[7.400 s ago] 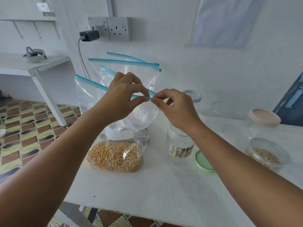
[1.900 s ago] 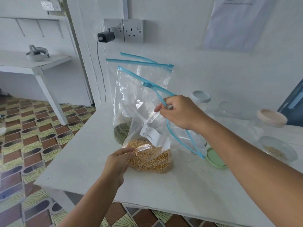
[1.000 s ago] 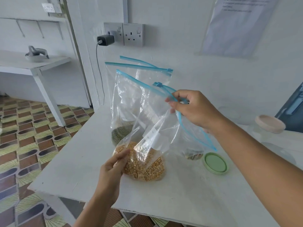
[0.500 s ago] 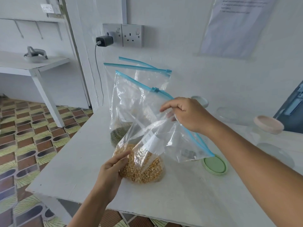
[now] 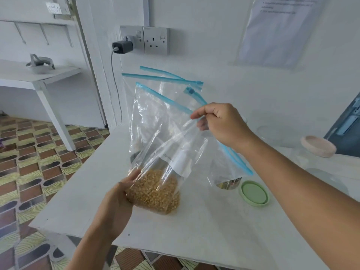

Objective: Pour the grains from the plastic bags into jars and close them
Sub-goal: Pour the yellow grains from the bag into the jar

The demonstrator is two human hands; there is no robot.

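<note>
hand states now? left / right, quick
Left hand: open, straight fingers pressed against the bottom of the clear plastic zip bag of yellow grains.
Right hand: closed, pinching that bag's top edge by its blue zip strip.

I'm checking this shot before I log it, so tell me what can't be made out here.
Head view only:
- Jar beside the green lid: the corn bag covers all but its base; its fill is hidden.
- Rear bags: contents hidden behind the corn bag.
- Wall notice: print too small, top cut off.
- Left hand: palm and thumb hidden behind its own back.
- Right hand: fingertips tucked into the plastic.
</note>
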